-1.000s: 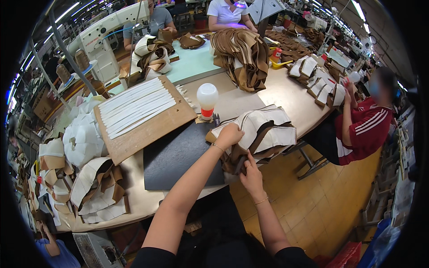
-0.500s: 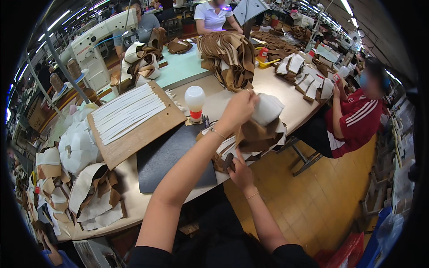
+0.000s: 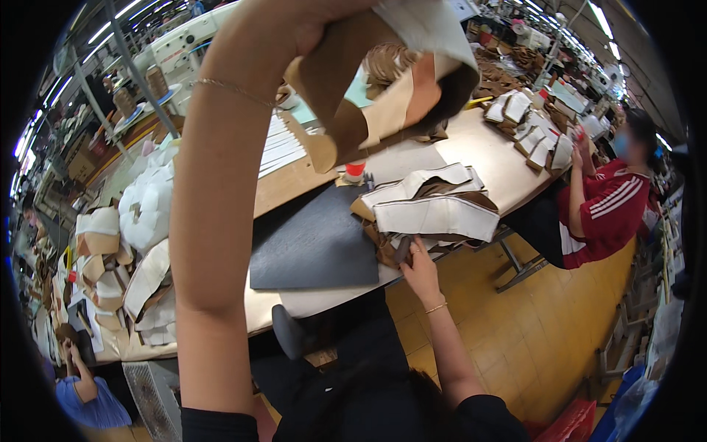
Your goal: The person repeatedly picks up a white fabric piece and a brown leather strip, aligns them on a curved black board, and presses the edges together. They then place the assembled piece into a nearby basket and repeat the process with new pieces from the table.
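Observation:
High and close at the top, my left hand (image 3: 291, 29) is closed on a curved brown leather piece with white lining (image 3: 434, 33), perhaps a shoe upper; the fingertips are out of sight. At the table's front edge, my right hand (image 3: 423, 271) is closed round a short dark brown handle-like object (image 3: 403, 249), whose far end is hidden. Just beyond it lies a stack of similar white-lined brown pieces (image 3: 438, 215). To the left of the stack, a black board (image 3: 317, 243) lies on the table.
Behind the raised piece, white strips (image 3: 278, 156) lie on a brown board (image 3: 283, 186) beside a red-banded bottle (image 3: 356, 169). White padded parts (image 3: 143, 202) and more pieces (image 3: 151, 287) are heaped left. A person in red (image 3: 605, 217) sits at the right.
My left hand has lifted a brown, white-lined piece off the stack, up and toward me. My right hand stays by the stack with the dark object. The view has shifted slightly.

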The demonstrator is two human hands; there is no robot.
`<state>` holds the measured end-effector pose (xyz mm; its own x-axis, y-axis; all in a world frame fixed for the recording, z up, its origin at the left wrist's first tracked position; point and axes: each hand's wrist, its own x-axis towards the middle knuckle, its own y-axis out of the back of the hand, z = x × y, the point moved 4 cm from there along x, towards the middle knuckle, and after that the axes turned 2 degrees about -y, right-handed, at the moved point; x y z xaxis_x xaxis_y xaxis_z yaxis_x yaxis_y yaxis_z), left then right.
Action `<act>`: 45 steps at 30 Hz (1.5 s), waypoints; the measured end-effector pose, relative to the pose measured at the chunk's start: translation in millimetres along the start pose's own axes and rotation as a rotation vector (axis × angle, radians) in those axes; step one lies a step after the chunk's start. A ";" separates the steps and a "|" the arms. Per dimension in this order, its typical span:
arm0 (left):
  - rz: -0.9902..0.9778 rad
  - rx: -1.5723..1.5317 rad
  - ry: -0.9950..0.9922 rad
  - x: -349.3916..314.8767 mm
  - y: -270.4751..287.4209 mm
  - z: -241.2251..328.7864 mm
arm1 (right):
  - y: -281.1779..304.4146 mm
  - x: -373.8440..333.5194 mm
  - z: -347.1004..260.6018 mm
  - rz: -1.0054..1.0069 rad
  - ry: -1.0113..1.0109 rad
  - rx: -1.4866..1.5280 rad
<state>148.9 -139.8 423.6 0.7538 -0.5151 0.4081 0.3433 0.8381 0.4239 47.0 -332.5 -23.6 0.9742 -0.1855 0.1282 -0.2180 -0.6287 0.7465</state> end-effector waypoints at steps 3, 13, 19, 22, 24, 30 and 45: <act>-0.124 0.105 0.088 -34.3 2.0 -15.9 | 4.4 -9.0 -12.5 0.009 -0.024 0.036; -0.044 -0.061 0.516 -269.9 24.1 -285.8 | 22.0 -52.3 16.3 -0.068 -0.244 0.319; 0.009 0.140 0.763 -357.2 26.3 -372.9 | -16.7 -56.4 -0.4 -0.101 -0.401 0.652; 0.075 0.147 0.734 -361.0 23.3 -369.1 | -29.9 -50.4 -20.6 -0.031 -0.426 0.508; 0.128 0.141 0.684 -364.7 21.6 -365.9 | -32.9 -44.8 -37.6 0.042 -0.438 0.579; 0.188 0.191 0.690 -381.1 28.9 -347.8 | -27.8 -31.5 -37.1 0.048 -0.389 0.617; -0.064 0.448 0.166 -261.9 -89.4 -316.5 | 16.7 -1.6 -130.9 -0.235 -0.092 0.131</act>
<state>98.2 -23.0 22.9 0.8309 -0.4971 0.2500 0.1445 0.6267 0.7658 49.4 -243.8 74.1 0.9909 -0.0865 -0.1026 0.0023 -0.7535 0.6575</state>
